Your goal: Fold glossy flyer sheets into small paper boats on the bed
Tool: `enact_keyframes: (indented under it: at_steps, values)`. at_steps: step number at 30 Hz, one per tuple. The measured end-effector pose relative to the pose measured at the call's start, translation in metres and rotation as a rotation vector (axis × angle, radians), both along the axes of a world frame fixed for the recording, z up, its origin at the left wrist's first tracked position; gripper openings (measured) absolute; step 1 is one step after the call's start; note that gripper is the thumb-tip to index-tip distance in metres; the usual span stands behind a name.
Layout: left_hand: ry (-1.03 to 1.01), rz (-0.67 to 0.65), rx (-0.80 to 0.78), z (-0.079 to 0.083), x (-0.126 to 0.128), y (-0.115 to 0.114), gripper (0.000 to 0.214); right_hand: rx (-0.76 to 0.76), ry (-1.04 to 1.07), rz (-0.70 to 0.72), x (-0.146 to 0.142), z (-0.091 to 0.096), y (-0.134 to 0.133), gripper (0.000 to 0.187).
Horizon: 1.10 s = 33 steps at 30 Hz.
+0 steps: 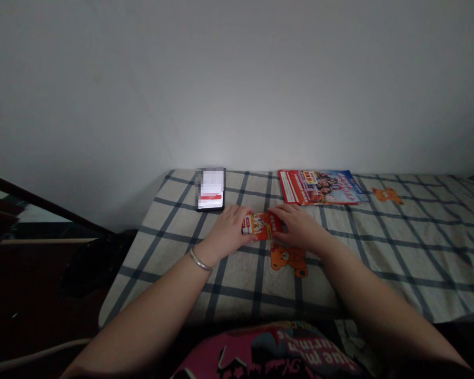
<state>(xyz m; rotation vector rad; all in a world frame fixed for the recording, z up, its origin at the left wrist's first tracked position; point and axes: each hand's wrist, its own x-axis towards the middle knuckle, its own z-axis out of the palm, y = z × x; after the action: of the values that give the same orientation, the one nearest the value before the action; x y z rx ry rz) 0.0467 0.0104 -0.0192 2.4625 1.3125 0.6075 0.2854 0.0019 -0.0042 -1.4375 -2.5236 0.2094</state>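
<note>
A small folded red leaflet (262,225) lies on the checked cloth (379,247) in front of me. My left hand (226,232) rests on its left end with the fingers curled over the edge. My right hand (298,225) presses on its right end, fingers bent down onto the paper. Both hands lie low on the cloth, one on either side of the leaflet. A silver bangle (200,260) sits on my left wrist.
A lit phone (210,189) lies at the back left of the cloth. A larger red and blue flyer (319,186) lies flat at the back, right of the phone. Orange bear prints (289,259) dot the cloth. A pale wall rises behind; dark furniture stands at left.
</note>
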Motion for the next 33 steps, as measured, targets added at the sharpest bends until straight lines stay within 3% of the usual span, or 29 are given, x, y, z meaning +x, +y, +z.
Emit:
enact_keyframes:
  at_steps: [9, 13, 16, 21, 25, 29, 33]
  values:
    - [-0.341, 0.078, -0.159, -0.002, 0.0, 0.005, 0.044, 0.032, 0.222, -0.088, -0.006, -0.011, 0.003, 0.024]
    - [-0.397, 0.119, -0.133, -0.001, -0.002, 0.007, 0.014, -0.013, 0.382, -0.147, -0.004, -0.015, 0.003, 0.027]
    - [-0.439, 0.15, -0.042, 0.005, -0.003, 0.005, 0.009, 0.02, 0.439, -0.144, -0.003, -0.016, 0.002, 0.027]
    - [-0.473, -0.072, 0.142, 0.016, -0.006, 0.003, 0.014, 0.206, 0.601, -0.132, 0.0, -0.014, 0.001, 0.014]
    - [-0.368, -0.259, 0.278, 0.013, -0.006, 0.005, 0.014, 0.297, 0.657, -0.097, 0.004, -0.013, 0.003, 0.015]
    - [-0.194, -0.381, 0.279, 0.009, -0.003, 0.003, 0.014, 0.26, 0.625, -0.068, 0.006, -0.016, 0.006, 0.019]
    - [-0.031, -0.393, 0.258, 0.007, -0.002, 0.0, 0.013, 0.188, 0.562, -0.043, 0.008, -0.021, 0.009, 0.022]
